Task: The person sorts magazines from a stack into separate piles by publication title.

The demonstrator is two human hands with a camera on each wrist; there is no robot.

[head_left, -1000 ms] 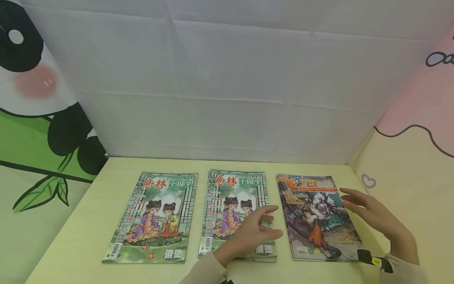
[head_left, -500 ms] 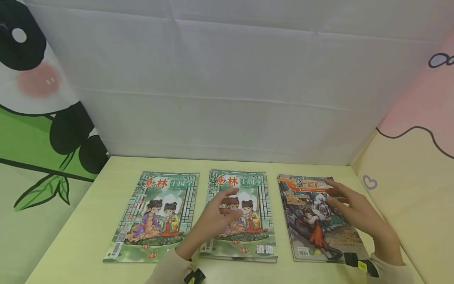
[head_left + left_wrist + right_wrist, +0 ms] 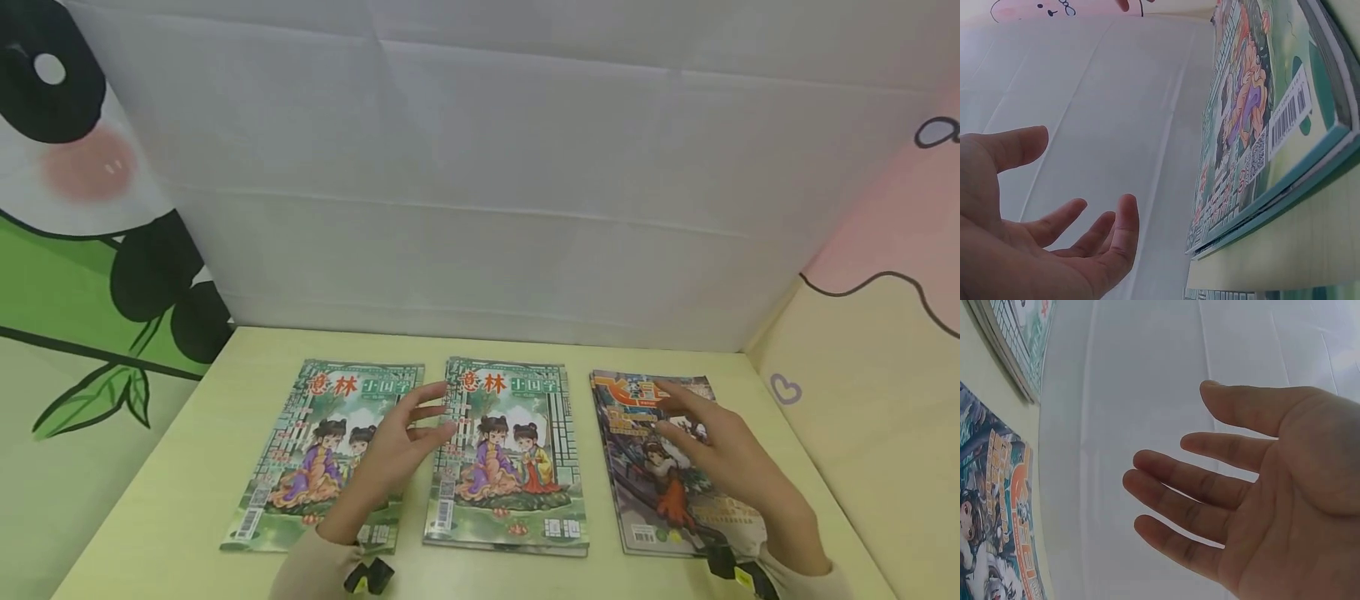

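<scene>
Three piles of magazines lie side by side. Green illustrated magazines with two cartoon children form the left pile (image 3: pixel 277 475) and the middle pile (image 3: pixel 517 467). A darker magazine with an orange title and a red-clad figure tops the right pile (image 3: pixel 637 467). My left hand (image 3: pixel 397 450) hovers over the gap between the left and middle piles, fingers loosely bent and holding nothing. Above the right pile, my right hand (image 3: pixel 720 450) covers part of its cover. In the right wrist view the right hand's fingers (image 3: pixel 1185 512) are spread, palm bare.
The magazines rest on a pale yellow table (image 3: pixel 165 467). Behind it hangs a creased white sheet (image 3: pixel 480 200). A panda mural (image 3: pixel 75 167) covers the left wall, and a pink and cream painted wall (image 3: pixel 885 350) stands at the right.
My left hand has moved left, from over the middle pile to its left edge. My right hand has come left from beside the right pile to above it. The magazines stay put.
</scene>
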